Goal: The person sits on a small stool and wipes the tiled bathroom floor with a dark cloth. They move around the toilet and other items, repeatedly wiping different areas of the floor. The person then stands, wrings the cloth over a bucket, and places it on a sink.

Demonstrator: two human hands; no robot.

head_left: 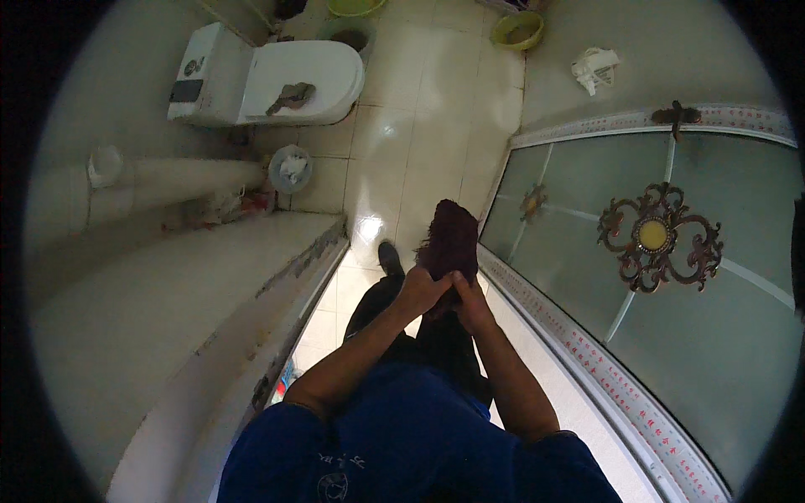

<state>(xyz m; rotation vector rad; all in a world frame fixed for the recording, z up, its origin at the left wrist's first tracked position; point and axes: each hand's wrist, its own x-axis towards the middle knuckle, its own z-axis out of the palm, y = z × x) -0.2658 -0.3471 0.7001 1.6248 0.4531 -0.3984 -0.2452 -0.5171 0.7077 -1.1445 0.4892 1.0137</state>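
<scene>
A dark maroon cloth (453, 239), bunched and with a frayed-looking left edge, is held out in front of my body. My left hand (422, 291) grips its near left side, fingers closed round it. On the near right side my right hand (471, 300) is closed on the same cloth, its thumb close to the left one. A little of the cloth hangs below my hands. Its far end stands up over the tiled floor (394, 184).
A white toilet (306, 75) with its lid down and a greyish rag (291, 98) on it stands at the far left. Beside it is a small waste bin (290, 169). A frosted glass door (579, 243) with ornate handles lies to the right; a yellow-green basin (517, 31) sits far off.
</scene>
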